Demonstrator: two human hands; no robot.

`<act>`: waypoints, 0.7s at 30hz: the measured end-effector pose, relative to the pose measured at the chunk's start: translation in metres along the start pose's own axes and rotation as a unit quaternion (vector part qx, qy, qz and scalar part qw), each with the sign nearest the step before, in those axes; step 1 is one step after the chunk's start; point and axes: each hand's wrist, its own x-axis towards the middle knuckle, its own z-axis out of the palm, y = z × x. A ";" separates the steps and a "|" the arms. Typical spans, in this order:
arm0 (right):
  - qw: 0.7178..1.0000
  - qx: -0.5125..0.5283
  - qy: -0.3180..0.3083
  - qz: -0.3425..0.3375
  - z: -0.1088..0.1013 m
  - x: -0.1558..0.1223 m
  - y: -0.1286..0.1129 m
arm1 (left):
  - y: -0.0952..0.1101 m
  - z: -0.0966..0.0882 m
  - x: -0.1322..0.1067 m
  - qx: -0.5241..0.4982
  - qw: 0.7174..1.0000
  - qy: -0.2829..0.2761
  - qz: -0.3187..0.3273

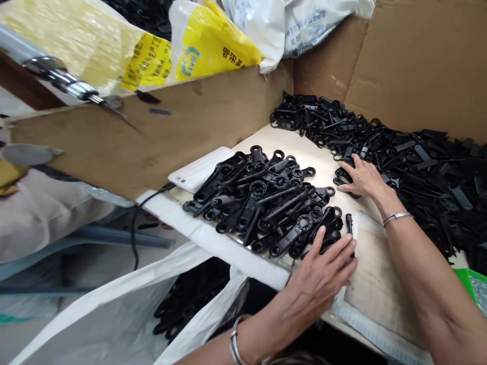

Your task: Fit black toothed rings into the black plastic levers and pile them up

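Observation:
A heap of black plastic handle-like parts with ringed ends [274, 197] lies on the pale tabletop. My left hand [323, 271] rests at the heap's near right edge, fingers stretched out and touching the closest pieces. One small black piece [349, 223] stands out just beyond its fingertips. Farther back, my right hand [361, 177] is spread over the edge of a larger bank of black parts [414, 162]. Its fingertips touch several pieces there, and I see nothing gripped. The undersides of both hands are hidden.
An electric screwdriver [64, 78] hangs at upper left, its bit pointing toward the cardboard wall [182, 116]. A white device [201, 170] with a black cable lies behind the heap. Below the table edge, a white bag [125, 299] holds black parts. A green bin [466, 279] stands at right.

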 end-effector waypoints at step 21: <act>0.998 0.051 0.002 -0.038 0.005 -0.064 0.022 | -0.038 0.005 0.017 -0.020 0.995 -0.001 -0.094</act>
